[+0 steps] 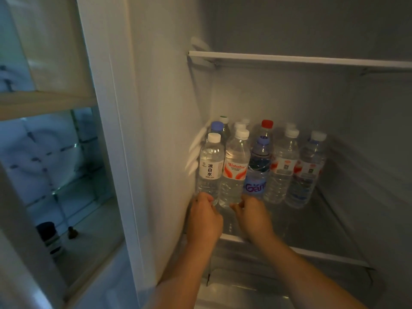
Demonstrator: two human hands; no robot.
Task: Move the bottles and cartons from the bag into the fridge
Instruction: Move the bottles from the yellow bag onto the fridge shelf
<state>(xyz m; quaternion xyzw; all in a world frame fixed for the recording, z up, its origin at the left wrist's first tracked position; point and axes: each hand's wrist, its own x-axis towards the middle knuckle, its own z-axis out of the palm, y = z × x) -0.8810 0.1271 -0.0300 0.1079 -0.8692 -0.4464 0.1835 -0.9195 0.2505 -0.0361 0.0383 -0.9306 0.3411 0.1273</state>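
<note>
Several water bottles stand in rows on a glass fridge shelf [316, 221]. The front row holds a white-labelled bottle [210, 161] at the far left, then a red-and-white labelled bottle [236, 168], a blue bottle [257, 172] and two more clear bottles [282, 166]. My left hand [204, 216] reaches in with its fingers curled round the base of the white-labelled bottle. Beside it, my right hand [253, 216] pinches the base of the red-and-white labelled bottle. No bag or cartons are in view.
An upper shelf [312, 60] spans the fridge above the bottles. The fridge's left wall [169, 130] is close to the white-labelled bottle. The open door [55, 152] with its racks stands at the left. The shelf's right front part is bare glass.
</note>
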